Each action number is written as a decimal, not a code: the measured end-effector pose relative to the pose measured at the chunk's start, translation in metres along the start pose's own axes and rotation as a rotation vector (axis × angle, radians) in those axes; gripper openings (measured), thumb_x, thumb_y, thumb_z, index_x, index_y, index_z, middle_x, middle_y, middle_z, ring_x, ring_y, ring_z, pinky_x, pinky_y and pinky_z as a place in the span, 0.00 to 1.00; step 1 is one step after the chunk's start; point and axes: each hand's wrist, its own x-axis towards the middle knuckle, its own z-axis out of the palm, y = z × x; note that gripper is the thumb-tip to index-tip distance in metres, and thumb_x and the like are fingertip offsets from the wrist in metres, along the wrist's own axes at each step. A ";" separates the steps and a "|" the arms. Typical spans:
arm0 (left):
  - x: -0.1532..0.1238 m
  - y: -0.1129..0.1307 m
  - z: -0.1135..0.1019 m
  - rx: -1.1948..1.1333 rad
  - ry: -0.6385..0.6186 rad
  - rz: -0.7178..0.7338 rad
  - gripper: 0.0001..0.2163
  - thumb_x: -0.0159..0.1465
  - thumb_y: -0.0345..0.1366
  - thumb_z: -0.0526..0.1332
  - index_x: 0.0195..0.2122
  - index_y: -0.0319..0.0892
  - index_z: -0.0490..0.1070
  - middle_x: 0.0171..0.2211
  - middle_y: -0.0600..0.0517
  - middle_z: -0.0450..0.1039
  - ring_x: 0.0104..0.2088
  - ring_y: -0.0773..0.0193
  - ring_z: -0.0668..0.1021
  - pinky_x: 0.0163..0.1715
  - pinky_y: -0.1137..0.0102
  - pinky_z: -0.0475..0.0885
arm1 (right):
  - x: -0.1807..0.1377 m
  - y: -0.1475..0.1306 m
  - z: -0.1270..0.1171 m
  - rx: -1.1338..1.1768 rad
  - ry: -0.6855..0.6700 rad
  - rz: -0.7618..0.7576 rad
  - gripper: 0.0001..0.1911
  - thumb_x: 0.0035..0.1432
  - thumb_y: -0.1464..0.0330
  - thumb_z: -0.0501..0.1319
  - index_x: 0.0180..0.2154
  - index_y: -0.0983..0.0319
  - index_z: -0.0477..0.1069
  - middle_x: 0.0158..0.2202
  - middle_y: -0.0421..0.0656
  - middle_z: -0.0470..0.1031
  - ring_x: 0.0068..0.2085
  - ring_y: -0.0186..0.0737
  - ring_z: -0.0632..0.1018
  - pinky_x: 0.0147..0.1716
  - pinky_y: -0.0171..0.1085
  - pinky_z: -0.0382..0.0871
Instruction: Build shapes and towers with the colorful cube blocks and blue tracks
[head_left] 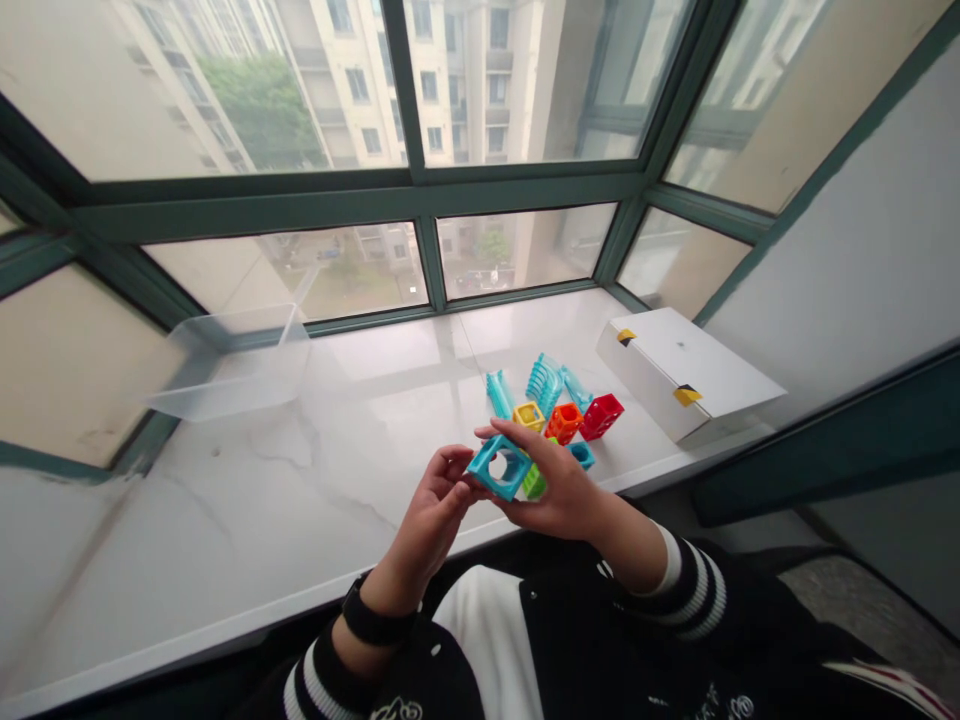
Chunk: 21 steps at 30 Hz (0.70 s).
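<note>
Between my hands, above the sill's front edge, is a blue hollow toy block (483,476) with a round hole in its face. My right hand (559,485) wraps round its right side, thumb and fingers on opposite edges. At its left corner, the fingers of my left hand (439,492) are curled against it. Just beyond lie a yellow block (529,416), an orange block (564,424), a red block (602,416) and another blue block (581,456). A green block (534,484) is partly hidden by my right hand. Several clear-blue track pieces (545,382) lie behind them.
A clear plastic bin (225,400) stands at the left of the white marble sill (300,520). On the right is a white box (697,365) with yellow-and-black tabs. Green-framed windows (360,205) rise behind the sill, and a wall closes the right side.
</note>
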 end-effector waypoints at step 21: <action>-0.002 -0.102 -0.155 1.627 0.114 0.288 0.18 0.71 0.41 0.58 0.59 0.43 0.72 0.57 0.41 0.75 0.58 0.46 0.76 0.62 0.46 0.71 | -0.119 0.085 -0.072 -0.459 0.336 0.435 0.35 0.62 0.61 0.69 0.67 0.55 0.63 0.60 0.51 0.73 0.61 0.57 0.75 0.63 0.56 0.71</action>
